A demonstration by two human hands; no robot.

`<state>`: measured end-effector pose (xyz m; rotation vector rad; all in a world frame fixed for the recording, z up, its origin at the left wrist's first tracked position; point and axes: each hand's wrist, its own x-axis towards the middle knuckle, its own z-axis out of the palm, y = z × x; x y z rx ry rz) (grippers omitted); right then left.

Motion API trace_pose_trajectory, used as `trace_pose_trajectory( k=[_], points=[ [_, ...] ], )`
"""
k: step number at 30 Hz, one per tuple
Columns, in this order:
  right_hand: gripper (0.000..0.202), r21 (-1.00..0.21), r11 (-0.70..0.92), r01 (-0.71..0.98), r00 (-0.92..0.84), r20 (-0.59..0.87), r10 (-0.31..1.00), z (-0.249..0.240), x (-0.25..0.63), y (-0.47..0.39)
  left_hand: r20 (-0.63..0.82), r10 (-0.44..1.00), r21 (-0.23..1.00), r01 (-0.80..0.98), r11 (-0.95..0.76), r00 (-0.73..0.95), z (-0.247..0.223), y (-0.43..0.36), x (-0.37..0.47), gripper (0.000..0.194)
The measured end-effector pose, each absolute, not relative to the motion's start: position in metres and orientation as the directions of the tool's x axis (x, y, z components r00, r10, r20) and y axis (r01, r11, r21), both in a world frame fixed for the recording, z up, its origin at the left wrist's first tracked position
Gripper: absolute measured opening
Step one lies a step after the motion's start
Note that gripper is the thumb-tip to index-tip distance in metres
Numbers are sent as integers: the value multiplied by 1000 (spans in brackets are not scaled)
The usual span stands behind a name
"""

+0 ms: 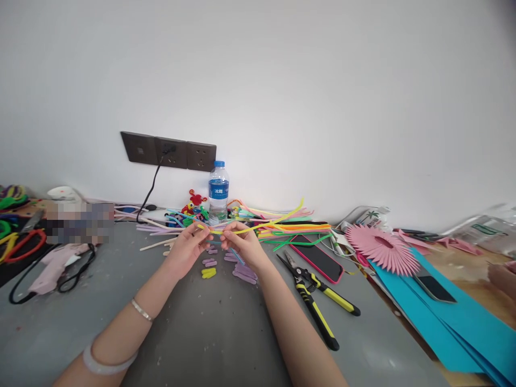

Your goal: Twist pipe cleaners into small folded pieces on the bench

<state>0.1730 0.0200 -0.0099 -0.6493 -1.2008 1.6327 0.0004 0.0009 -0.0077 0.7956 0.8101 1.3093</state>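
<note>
My left hand [188,246] pinches the left end of a yellow pipe cleaner [278,221], near the middle of the grey table. Close beside it, my right hand [241,244] grips the same pipe cleaner, whose long free part runs out to the upper right. Below the hands lie a small yellow bundle of folded pipe cleaner [208,273] and several short purple pieces [244,273]. Behind them spreads a heap of long coloured pipe cleaners [296,231]. Some of the strands around my fingers overlap, and I cannot tell them all apart.
A water bottle [218,193] stands by the wall. To the right are yellow-black pliers [316,298], a red-edged phone [318,258], a pink pleated paper ring [382,250] and blue sheets [439,322]. A pink glue gun [52,269] lies left. Another person's hand [503,279] shows far right.
</note>
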Motion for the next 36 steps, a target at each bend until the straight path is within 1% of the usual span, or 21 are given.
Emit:
trace_pose_trajectory(
  k=[4, 10, 15, 18, 21, 24, 26, 28, 30, 32, 33, 36],
  points=[
    [29, -879, -103, -466, -382, 94, 919, -13, 173, 22, -28, 992, 881, -467, 82, 121, -10, -2, 2, 26],
    [29, -875, -158, -458, -447, 73, 892, -13, 172, 20, -11, 992, 894, -444, 66, 125, -11, -3, 3, 27],
    [31, -864, -154, -479, -444, 87, 892, -16, 171, 20, -15, 991, 884, -461, 77, 136, -10, -3, 3, 28],
    [30, -854, -93, -512, -348, 106, 932, -17, 175, 26, -23, 992, 860, -504, 82, 121, -9, -1, 3, 28],
    [34, -812, 22, -583, -146, 131, 981, -13, 185, 33, -49, 997, 827, -559, 70, 52, -8, 1, 1, 30],
    [37, -775, 138, -617, 27, 155, 988, -5, 198, 38, -81, 997, 812, -580, 64, -2, -7, 3, -2, 34],
    [42, -768, 178, -616, 68, 173, 983, 1, 205, 38, -92, 996, 817, -572, 74, -2, -7, 4, -3, 36],
    [46, -793, 148, -591, -7, 188, 982, 4, 207, 35, -92, 995, 831, -550, 90, 24, -6, 3, -3, 36],
    [45, -853, 57, -518, -196, 184, 963, 5, 204, 29, -84, 995, 844, -527, 101, 56, -5, 1, -3, 33],
    [38, -916, -27, -401, -414, 155, 897, 3, 196, 21, -78, 994, 850, -516, 108, 79, -4, 0, -1, 32],
    [34, -937, -43, -346, -495, 143, 857, 2, 190, 18, -76, 993, 851, -513, 111, 88, -3, -1, -1, 31],
    [32, -966, -48, -252, -599, 117, 792, -3, 176, 9, -78, 990, 855, -503, 127, 118, -1, -2, 1, 31]
  ],
)
